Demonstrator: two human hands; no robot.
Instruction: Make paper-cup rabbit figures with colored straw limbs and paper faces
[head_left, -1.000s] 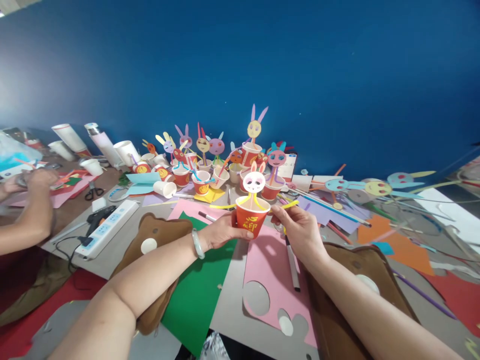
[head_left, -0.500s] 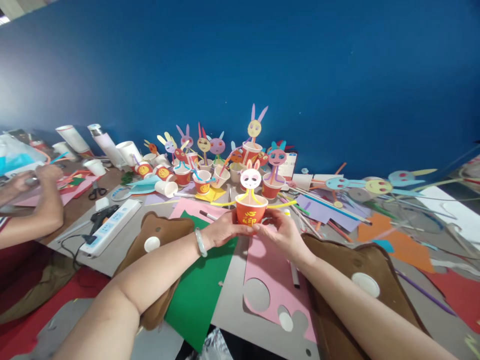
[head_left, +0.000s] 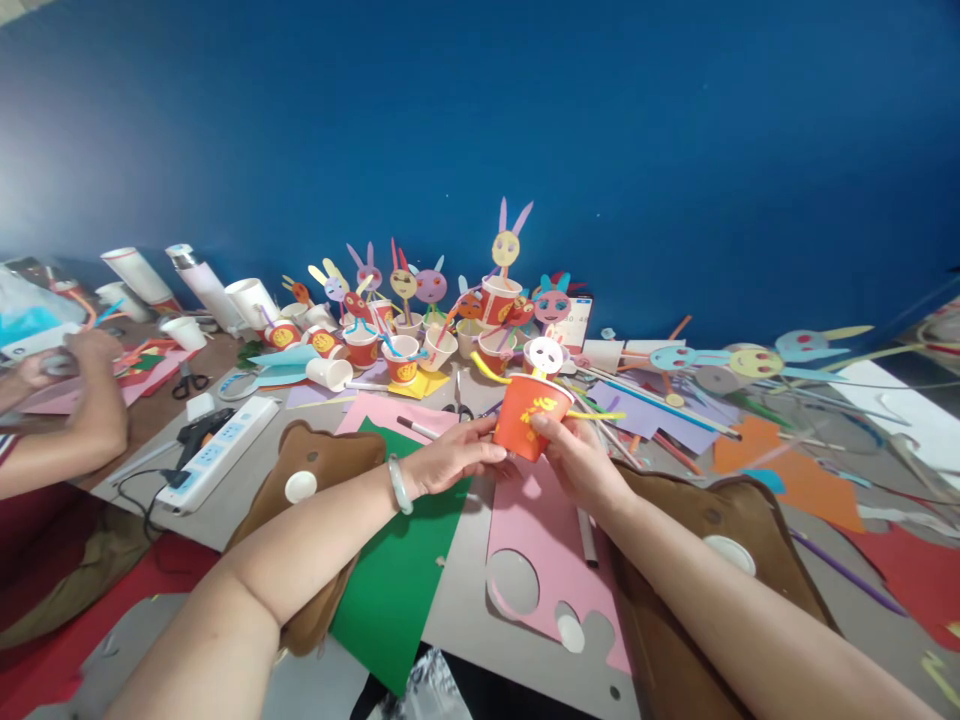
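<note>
So the red paper cup (head_left: 529, 412) is being held up over the counter (head_left: 459, 600), tipped a bit, with a white bunny face (head_left: 545, 356) showing above its rim and yellow strips (head_left: 600, 415) stuck out on both sides. It's mostly gripped by the right hand (head_left: 586, 468): thumb laid across the front, fingers mostly hidden behind, so that grip is closed on the cup. The left hand (head_left: 457, 455) is kept half curled at the cup's lower left; whether anything is actually clasped by that grip can't be told. Below, a pink sheet (head_left: 536, 525) with round holes and a green sheet (head_left: 405, 580) are laid out, flanked by two brown pads (head_left: 765, 515). Further back, loads of bunny-faced cups (head_left: 499, 303) are crowded in front of the blue wall (head_left: 480, 120). Off left, a power strip (head_left: 225, 450), scissors (head_left: 187, 382) and a co-worker's hands (head_left: 96, 355) can be seen.
</note>
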